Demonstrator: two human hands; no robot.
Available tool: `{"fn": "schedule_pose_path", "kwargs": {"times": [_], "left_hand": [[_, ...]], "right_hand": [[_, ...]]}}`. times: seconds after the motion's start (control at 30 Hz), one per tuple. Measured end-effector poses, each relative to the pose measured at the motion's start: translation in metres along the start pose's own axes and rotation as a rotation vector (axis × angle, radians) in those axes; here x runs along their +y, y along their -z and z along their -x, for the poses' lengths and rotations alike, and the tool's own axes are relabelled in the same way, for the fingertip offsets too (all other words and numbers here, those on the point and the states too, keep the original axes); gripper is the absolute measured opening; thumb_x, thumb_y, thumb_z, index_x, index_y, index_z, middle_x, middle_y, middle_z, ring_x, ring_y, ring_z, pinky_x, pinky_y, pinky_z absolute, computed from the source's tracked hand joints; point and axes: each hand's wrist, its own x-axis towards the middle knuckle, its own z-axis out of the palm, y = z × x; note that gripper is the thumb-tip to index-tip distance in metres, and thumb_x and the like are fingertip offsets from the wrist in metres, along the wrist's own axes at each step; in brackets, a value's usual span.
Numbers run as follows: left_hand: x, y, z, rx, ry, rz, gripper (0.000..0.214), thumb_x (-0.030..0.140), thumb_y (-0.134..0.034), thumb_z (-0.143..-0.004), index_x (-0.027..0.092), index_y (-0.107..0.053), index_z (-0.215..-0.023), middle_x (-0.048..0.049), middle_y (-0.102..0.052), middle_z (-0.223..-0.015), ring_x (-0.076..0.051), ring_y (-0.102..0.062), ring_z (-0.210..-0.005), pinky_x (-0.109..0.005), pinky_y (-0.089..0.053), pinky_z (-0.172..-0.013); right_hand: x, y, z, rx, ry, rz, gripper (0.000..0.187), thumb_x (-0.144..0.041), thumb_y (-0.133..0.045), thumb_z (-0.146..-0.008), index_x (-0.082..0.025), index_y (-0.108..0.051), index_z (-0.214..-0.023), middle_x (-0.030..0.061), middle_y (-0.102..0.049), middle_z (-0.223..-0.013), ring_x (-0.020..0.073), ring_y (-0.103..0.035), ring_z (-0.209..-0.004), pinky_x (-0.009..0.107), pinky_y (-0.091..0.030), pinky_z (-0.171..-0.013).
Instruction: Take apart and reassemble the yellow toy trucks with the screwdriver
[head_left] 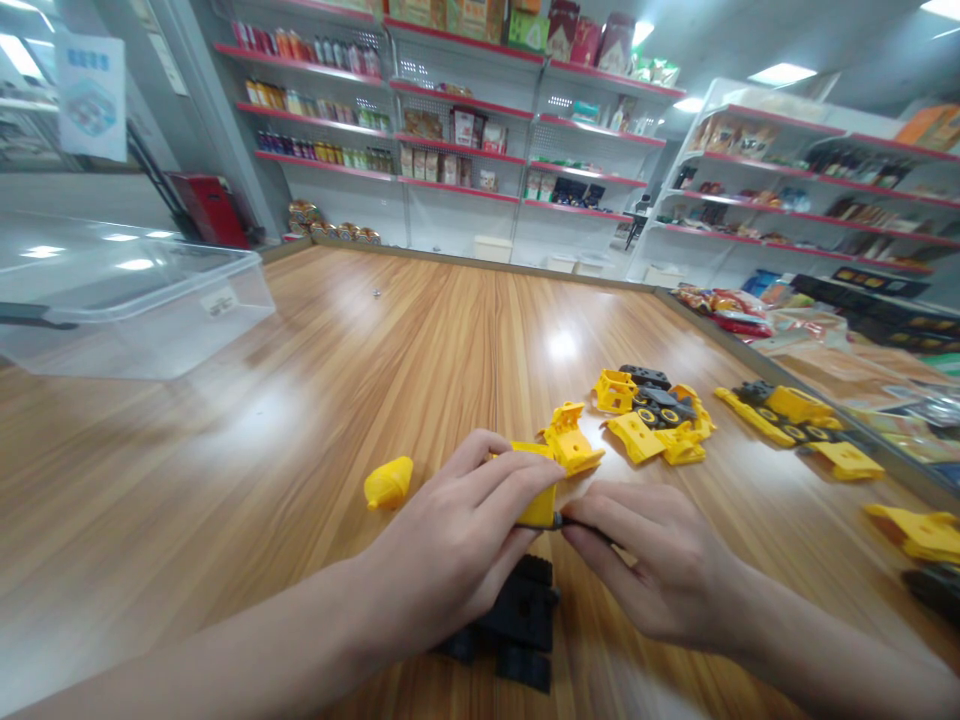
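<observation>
My left hand (457, 545) is closed around a yellow plastic toy part (541, 500), held just above the wooden table (315, 400). My right hand (652, 570) pinches a thin black piece (581, 525) against that yellow part. Under my hands lies a black toy chassis (517, 625). A yellow cone-shaped piece (388, 483) rests to the left. A yellow bracket piece (571, 440) lies just beyond my fingers.
More yellow and black toy vehicle parts (656, 410) and a partly built one (784, 410) lie at the right. A clear plastic bin (142, 310) stands at the left. Store shelves (450, 130) line the back.
</observation>
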Motion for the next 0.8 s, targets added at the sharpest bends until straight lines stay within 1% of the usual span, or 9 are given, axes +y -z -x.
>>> {"fn": "schedule_pose_path", "kwargs": {"times": [0.1, 0.2, 0.3, 0.4, 0.47, 0.57, 0.63, 0.7, 0.8], "left_hand": [[-0.001, -0.001, 0.000, -0.001, -0.011, -0.008, 0.041, 0.008, -0.055, -0.090, 0.014, -0.046, -0.130, -0.0084, -0.063, -0.119, -0.021, -0.049, -0.108, -0.039, -0.047, -0.096], [-0.001, -0.001, 0.000, 0.006, -0.031, -0.017, 0.040, 0.008, -0.055, -0.090, 0.013, -0.047, -0.129, -0.0085, -0.063, -0.120, -0.021, -0.048, -0.109, -0.038, -0.046, -0.097], [-0.002, -0.001, -0.001, 0.012, -0.056, -0.037, 0.041, 0.007, -0.056, -0.090, 0.012, -0.048, -0.130, -0.0087, -0.063, -0.120, -0.021, -0.048, -0.108, -0.038, -0.047, -0.096], [-0.004, -0.001, -0.001, 0.011, -0.108, -0.072, 0.041, 0.004, -0.057, -0.088, 0.009, -0.050, -0.128, -0.0100, -0.063, -0.121, -0.021, -0.048, -0.108, -0.038, -0.046, -0.095], [-0.004, -0.002, -0.001, 0.009, -0.138, -0.093, 0.042, 0.001, -0.057, -0.087, 0.007, -0.050, -0.127, -0.0108, -0.063, -0.121, -0.021, -0.048, -0.108, -0.039, -0.046, -0.095], [-0.005, -0.001, 0.000, -0.007, -0.156, -0.113, 0.042, 0.001, -0.057, -0.086, 0.007, -0.051, -0.128, -0.0111, -0.062, -0.122, -0.022, -0.048, -0.107, -0.039, -0.045, -0.096], [-0.005, 0.000, 0.000, -0.023, -0.158, -0.122, 0.042, 0.002, -0.057, -0.087, 0.007, -0.051, -0.128, -0.0109, -0.062, -0.122, -0.023, -0.047, -0.107, -0.040, -0.046, -0.097], [-0.005, 0.001, 0.000, -0.029, -0.162, -0.125, 0.042, 0.003, -0.056, -0.088, 0.008, -0.051, -0.129, -0.0107, -0.062, -0.123, -0.023, -0.047, -0.107, -0.040, -0.046, -0.097], [-0.004, 0.002, -0.001, 0.019, -0.105, -0.092, 0.046, 0.004, -0.056, -0.088, 0.011, -0.048, -0.132, -0.0102, -0.062, -0.122, -0.022, -0.048, -0.108, -0.038, -0.046, -0.097]], "right_hand": [[0.000, -0.002, -0.001, -0.009, -0.016, -0.001, 0.014, -0.012, -0.048, -0.094, -0.013, -0.061, -0.098, 0.0054, -0.061, -0.079, 0.0174, -0.055, -0.069, 0.032, -0.038, -0.060], [-0.002, -0.004, -0.002, -0.009, -0.080, -0.089, 0.015, -0.014, -0.046, -0.096, -0.014, -0.061, -0.093, 0.0033, -0.059, -0.075, 0.0154, -0.053, -0.067, 0.031, -0.037, -0.060], [-0.005, -0.007, -0.003, -0.027, -0.255, -0.224, 0.020, -0.020, -0.047, -0.097, -0.016, -0.060, -0.083, 0.0003, -0.057, -0.071, 0.0132, -0.051, -0.064, 0.028, -0.037, -0.059], [-0.008, -0.008, -0.004, -0.058, -0.425, -0.356, 0.028, -0.028, -0.048, -0.098, -0.018, -0.053, -0.071, -0.0029, -0.050, -0.064, 0.0115, -0.045, -0.060, 0.027, -0.035, -0.056], [-0.010, -0.007, -0.006, -0.076, -0.502, -0.456, 0.033, -0.031, -0.049, -0.097, -0.018, -0.049, -0.067, -0.0037, -0.046, -0.062, 0.0113, -0.043, -0.059, 0.026, -0.034, -0.055], [-0.012, -0.004, -0.008, -0.107, -0.587, -0.610, 0.037, -0.036, -0.048, -0.096, -0.019, -0.048, -0.064, -0.0033, -0.047, -0.060, 0.0119, -0.044, -0.058, 0.027, -0.034, -0.054], [-0.012, -0.002, -0.010, -0.126, -0.607, -0.687, 0.038, -0.037, -0.048, -0.096, -0.019, -0.048, -0.063, -0.0031, -0.048, -0.059, 0.0118, -0.045, -0.056, 0.027, -0.034, -0.054], [-0.011, -0.001, -0.009, -0.129, -0.596, -0.703, 0.038, -0.038, -0.048, -0.097, -0.019, -0.049, -0.064, -0.0028, -0.049, -0.059, 0.0118, -0.046, -0.056, 0.027, -0.035, -0.053], [-0.008, -0.003, -0.006, -0.056, -0.495, -0.537, 0.033, -0.032, -0.048, -0.097, -0.018, -0.053, -0.067, -0.0025, -0.052, -0.061, 0.0117, -0.048, -0.057, 0.027, -0.037, -0.054]]}}
